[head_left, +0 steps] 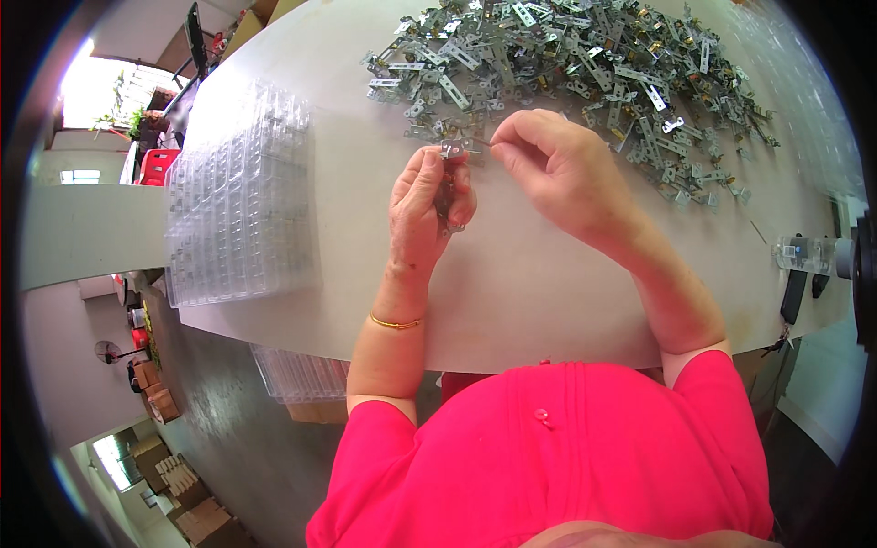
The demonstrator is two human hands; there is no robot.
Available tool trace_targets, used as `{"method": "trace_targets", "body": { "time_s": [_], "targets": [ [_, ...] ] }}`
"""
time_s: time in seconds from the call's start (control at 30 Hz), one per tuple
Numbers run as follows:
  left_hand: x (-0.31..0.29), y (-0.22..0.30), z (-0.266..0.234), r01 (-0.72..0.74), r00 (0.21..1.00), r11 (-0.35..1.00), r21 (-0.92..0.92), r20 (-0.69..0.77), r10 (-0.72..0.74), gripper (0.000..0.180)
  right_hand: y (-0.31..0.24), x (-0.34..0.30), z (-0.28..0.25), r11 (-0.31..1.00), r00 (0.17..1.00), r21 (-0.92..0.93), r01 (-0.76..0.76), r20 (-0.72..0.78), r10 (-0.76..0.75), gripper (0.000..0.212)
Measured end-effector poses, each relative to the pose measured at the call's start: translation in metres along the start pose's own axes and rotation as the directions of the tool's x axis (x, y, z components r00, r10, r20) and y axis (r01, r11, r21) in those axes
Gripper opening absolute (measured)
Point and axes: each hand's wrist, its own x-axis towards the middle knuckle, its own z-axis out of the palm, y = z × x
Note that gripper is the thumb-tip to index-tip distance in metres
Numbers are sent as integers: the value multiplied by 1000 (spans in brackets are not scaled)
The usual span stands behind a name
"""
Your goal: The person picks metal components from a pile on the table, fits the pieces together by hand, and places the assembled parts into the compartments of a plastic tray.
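Observation:
My left hand [416, 201] is closed around a small metal bracket assembly [451, 150], whose flat silvery end with holes sticks up past the thumb. More metal, partly brownish, shows between the palm and the curled fingers. Just to the right, my right hand [575, 178] pinches a thin, dark, wire-like piece [483, 142] between thumb and forefinger. This piece points left toward the bracket; whether the two touch is too small to tell. Beyond both hands spreads a large heap of similar metal brackets [603, 78], some with brass-coloured parts.
Stacked clear plastic trays [242, 196] stand on the left of the pale table [539, 301]. A plastic bottle [808, 255] lies at the right edge, near a dark strap-like object [793, 294]. Clear plastic [786, 82] lies at the far right. More trays [301, 373] sit below the table's edge.

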Motion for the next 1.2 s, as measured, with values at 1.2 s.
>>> {"method": "trace_targets", "body": {
  "time_s": [1.2],
  "targets": [
    [-10,-9,10,-208,976,660,722,193,97,21,4,3,-12,958,896,11,-285,359,262,17]
  ]
}}
